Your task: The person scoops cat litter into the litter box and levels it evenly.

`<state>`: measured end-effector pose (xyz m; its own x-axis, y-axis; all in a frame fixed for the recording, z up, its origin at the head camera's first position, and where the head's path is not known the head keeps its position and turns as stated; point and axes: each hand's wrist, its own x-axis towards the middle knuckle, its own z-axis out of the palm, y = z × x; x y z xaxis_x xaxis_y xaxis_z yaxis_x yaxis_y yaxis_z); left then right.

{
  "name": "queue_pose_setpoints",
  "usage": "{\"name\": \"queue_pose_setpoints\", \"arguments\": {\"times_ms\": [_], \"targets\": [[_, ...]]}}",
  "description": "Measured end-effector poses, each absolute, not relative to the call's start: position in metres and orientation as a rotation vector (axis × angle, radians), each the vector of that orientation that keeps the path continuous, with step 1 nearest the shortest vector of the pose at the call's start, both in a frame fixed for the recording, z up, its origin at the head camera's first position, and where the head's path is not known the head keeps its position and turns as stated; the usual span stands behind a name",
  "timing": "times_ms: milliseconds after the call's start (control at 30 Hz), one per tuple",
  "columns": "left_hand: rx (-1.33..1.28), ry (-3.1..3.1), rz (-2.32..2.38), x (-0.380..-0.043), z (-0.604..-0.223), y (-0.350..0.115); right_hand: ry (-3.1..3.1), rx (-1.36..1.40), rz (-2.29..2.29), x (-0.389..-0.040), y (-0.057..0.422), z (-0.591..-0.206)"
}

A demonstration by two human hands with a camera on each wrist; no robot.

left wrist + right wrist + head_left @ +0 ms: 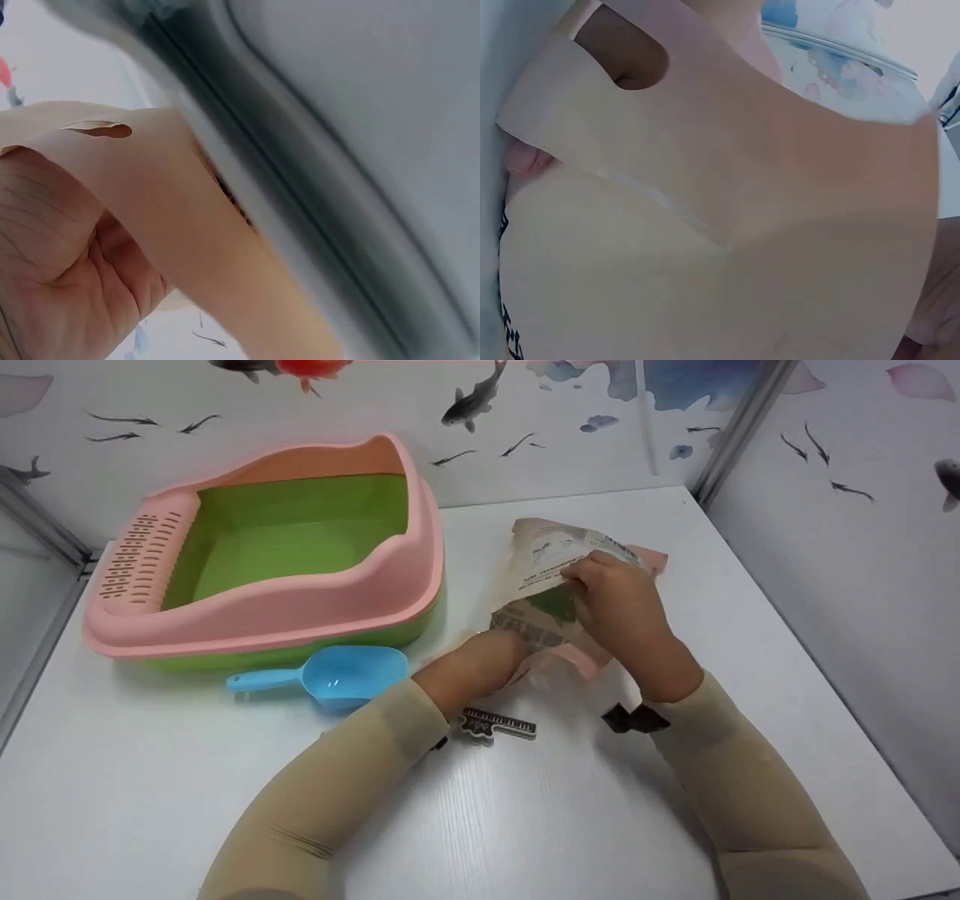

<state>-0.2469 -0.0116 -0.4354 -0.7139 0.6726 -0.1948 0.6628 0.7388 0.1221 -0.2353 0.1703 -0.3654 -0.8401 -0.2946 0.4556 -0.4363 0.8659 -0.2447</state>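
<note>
A tan printed paper bag [540, 559] with pinkish edges and a green patch lies toward the middle back of the table. At its upper side my right hand [619, 600] pinches the bag's edge between thumb and fingers. Lower down, my left hand [480, 664] is at the bag's near edge, its fingers hidden by the bag in the head view. The left wrist view shows the left palm [52, 255] beneath a flap that has a slot. In the right wrist view the bag [705, 172] fills most of the frame, its handle slot at upper left.
A pink and green litter box [255, 619] stands at the back left. In front of it lies a light blue scoop [352, 671]. Near the left wrist is a small black-and-white piece with a piano-key pattern [499, 725]. White panels [555, 435] with painted fish border the table.
</note>
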Motion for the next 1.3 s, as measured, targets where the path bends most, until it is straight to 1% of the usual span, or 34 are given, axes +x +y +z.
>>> {"name": "queue_pose_setpoints", "arguments": {"times_ms": [167,400,767,1300], "targets": [[1.117,2.725,-0.040,-0.245,-0.434,-0.012,-2.682,0.585,0.551,-0.237,0.172,-0.367],[1.041,2.716,0.155,-0.242,-0.435,-0.012,-2.795,0.588,0.654,-0.242,0.174,-0.370],[1.005,2.677,0.243,-0.241,-0.433,-0.012,-2.881,0.494,0.904,-0.244,0.183,-0.364],[0.939,2.754,0.316,-0.225,-0.422,-0.019,-2.901,0.496,0.913,-0.243,0.184,-0.362]]}}
